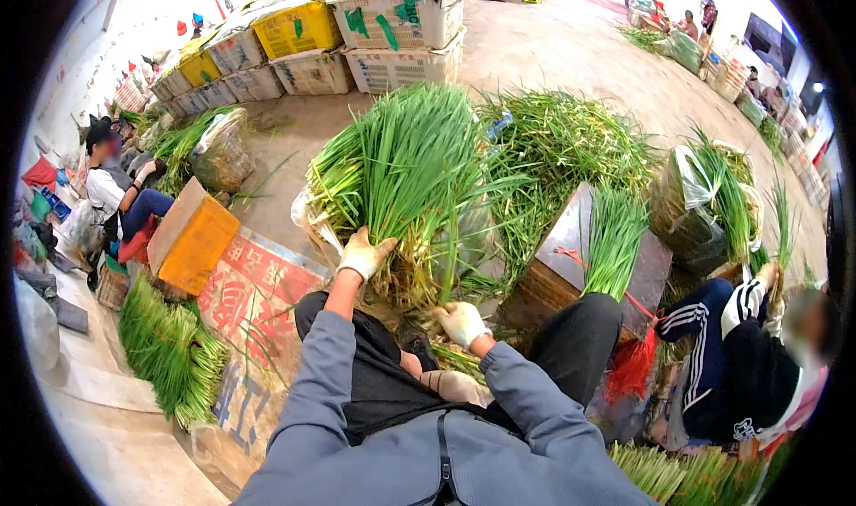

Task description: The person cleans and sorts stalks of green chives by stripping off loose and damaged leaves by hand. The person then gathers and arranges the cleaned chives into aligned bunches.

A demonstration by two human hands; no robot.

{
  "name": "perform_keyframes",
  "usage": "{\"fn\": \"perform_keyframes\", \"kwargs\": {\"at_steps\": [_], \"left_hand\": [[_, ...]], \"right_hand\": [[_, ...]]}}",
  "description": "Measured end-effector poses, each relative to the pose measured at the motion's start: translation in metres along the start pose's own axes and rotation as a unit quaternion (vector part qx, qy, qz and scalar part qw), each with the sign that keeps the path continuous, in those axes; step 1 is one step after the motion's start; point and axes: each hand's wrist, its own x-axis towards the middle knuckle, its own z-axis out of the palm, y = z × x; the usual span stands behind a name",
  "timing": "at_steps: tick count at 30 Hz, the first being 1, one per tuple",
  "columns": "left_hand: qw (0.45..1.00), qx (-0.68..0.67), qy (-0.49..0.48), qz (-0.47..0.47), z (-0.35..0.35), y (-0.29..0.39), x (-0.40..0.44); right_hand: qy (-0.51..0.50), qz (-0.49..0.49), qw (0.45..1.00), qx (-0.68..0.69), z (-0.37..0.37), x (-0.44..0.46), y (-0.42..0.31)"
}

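Observation:
My left hand (366,255), in a pale glove, is closed on the lower part of a large bunch of long green stalks (415,167) with pale roots. To its lower right, my gloved right hand (463,323) has its fingers curled together around the lower end of a few stalks. A loose heap of green stalks (566,145) lies beyond, to the right. Near my right knee, a tidy bundle (615,238) rests on a dark box (655,274), beside red ties (629,368).
White and yellow crates (401,24) stand in rows at the back. An orange box (201,245) and stacked green bundles (169,350) are on the left. One person (120,181) sits at the left; another (758,363) sits close on the right, handling stalks.

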Motion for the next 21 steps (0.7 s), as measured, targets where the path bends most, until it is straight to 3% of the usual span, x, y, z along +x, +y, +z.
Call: {"fn": "perform_keyframes", "kwargs": {"at_steps": [1, 2, 3, 4, 5, 7, 8, 9, 12, 16, 17, 21], "left_hand": [[1.0, -0.008, -0.001, -0.001, 0.002, -0.002, 0.002], [1.0, -0.007, 0.005, 0.003, 0.003, -0.003, 0.002], [1.0, -0.005, 0.011, 0.007, 0.004, -0.003, 0.001], [0.998, -0.052, -0.031, 0.02, -0.006, 0.003, -0.003], [0.998, -0.047, -0.003, 0.031, 0.006, -0.008, 0.007], [1.0, -0.029, 0.004, -0.003, -0.008, 0.01, -0.009], [1.0, -0.029, -0.004, 0.0, -0.021, 0.021, -0.019], [0.999, -0.032, -0.003, -0.002, -0.021, 0.016, -0.018], [0.993, -0.094, 0.064, 0.037, -0.021, -0.008, -0.013], [0.974, -0.118, 0.186, 0.052, -0.016, -0.032, -0.014], [0.975, -0.171, 0.137, 0.03, -0.028, -0.018, -0.03], [0.993, 0.025, 0.105, 0.057, -0.03, -0.003, -0.05]], "right_hand": [[0.019, -0.065, 0.99, -0.125, 0.013, -0.005, 0.035], [-0.041, 0.053, 0.984, -0.164, 0.036, 0.001, 0.075], [-0.147, 0.054, 0.95, -0.269, 0.068, 0.012, 0.137], [-0.222, 0.137, 0.928, -0.267, 0.062, -0.004, 0.142], [-0.291, 0.153, 0.903, -0.277, 0.085, 0.003, 0.18], [-0.287, 0.153, 0.891, -0.316, 0.13, 0.021, 0.28], [-0.268, 0.207, 0.892, -0.3, 0.086, 0.013, 0.199], [-0.239, 0.192, 0.914, -0.266, 0.05, 0.007, 0.137], [-0.091, 0.103, 0.976, -0.167, 0.008, 0.022, 0.052], [0.009, -0.01, 0.998, -0.055, -0.036, 0.036, -0.021], [0.018, -0.007, 0.998, -0.058, -0.045, 0.036, -0.038], [0.044, -0.079, 0.996, -0.011, -0.049, 0.047, -0.078]]}}
